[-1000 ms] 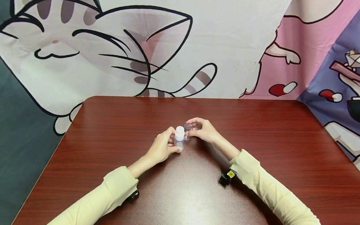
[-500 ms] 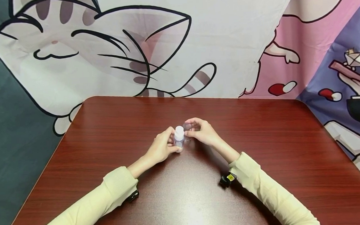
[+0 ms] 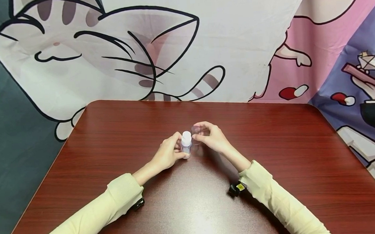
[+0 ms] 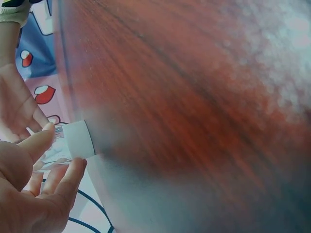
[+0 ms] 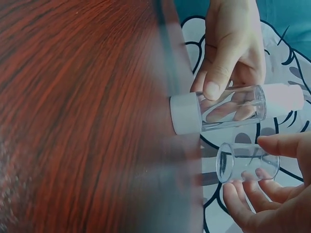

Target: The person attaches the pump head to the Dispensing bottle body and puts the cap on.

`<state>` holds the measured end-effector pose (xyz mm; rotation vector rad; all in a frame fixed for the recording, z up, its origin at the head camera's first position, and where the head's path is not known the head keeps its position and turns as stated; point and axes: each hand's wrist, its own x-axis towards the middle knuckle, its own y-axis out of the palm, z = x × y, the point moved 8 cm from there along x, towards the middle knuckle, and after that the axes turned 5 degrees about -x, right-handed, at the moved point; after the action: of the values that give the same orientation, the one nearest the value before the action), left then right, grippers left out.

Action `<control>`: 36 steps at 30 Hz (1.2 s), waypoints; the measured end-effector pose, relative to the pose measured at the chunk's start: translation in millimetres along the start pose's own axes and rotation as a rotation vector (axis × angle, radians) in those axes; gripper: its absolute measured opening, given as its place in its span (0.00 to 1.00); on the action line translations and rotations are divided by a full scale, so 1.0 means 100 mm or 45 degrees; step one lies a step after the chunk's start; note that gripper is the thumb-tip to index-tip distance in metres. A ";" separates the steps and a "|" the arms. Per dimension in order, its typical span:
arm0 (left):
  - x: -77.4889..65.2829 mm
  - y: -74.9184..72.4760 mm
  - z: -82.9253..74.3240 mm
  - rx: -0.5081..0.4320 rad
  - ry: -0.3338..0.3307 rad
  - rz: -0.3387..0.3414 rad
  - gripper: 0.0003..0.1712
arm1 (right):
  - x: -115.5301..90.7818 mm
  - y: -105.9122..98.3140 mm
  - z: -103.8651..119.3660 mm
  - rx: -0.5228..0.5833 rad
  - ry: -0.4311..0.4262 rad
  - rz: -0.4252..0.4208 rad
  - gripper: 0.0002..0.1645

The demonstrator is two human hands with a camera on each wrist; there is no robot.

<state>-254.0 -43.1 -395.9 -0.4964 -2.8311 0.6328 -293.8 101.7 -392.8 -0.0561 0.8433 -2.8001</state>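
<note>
A small clear bottle (image 3: 186, 148) with a white top and a white base (image 5: 185, 114) stands upright on the wooden table. My left hand (image 3: 168, 152) grips it around its clear body, thumb on the near side. Just to its right, my right hand (image 3: 213, 137) pinches a clear plastic cap (image 5: 250, 164) between thumb and fingers. That cap is hollow, its open rim facing down towards the tabletop. In the right wrist view it is held off the table, beside the bottle and apart from it. Left fingers partly hide the bottle's body.
The reddish-brown table (image 3: 135, 124) reaches back to a cloth backdrop (image 3: 241, 44) printed with cartoon cats. A black wrist camera (image 3: 236, 188) hangs under the right sleeve, and another black device (image 3: 138, 204) sits under the left cuff.
The right hand and its clear cap have shifted only slightly, with the cap a little higher now. My left hand and the bottle have stayed in place.
</note>
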 end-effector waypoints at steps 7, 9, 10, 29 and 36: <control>0.00 -0.01 0.01 0.017 -0.001 -0.009 0.22 | -0.04 -0.02 0.08 0.015 -0.038 -0.023 0.24; 0.00 -0.01 0.01 0.024 -0.005 -0.011 0.23 | -0.04 -0.03 0.09 -0.004 -0.040 -0.034 0.23; 0.01 -0.01 0.02 0.026 -0.010 -0.012 0.23 | -0.04 -0.04 0.10 -0.018 -0.040 -0.040 0.24; 0.01 -0.02 0.03 0.031 -0.001 -0.009 0.23 | -0.06 -0.09 0.16 0.012 -0.030 -0.066 0.23; 0.01 -0.01 0.02 0.024 0.022 -0.004 0.23 | -0.08 -0.08 0.23 0.104 -0.023 -0.055 0.25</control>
<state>-255.4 -44.9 -397.0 -0.4912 -2.8069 0.6506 -285.0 97.7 -368.5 -0.0879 0.7313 -2.8664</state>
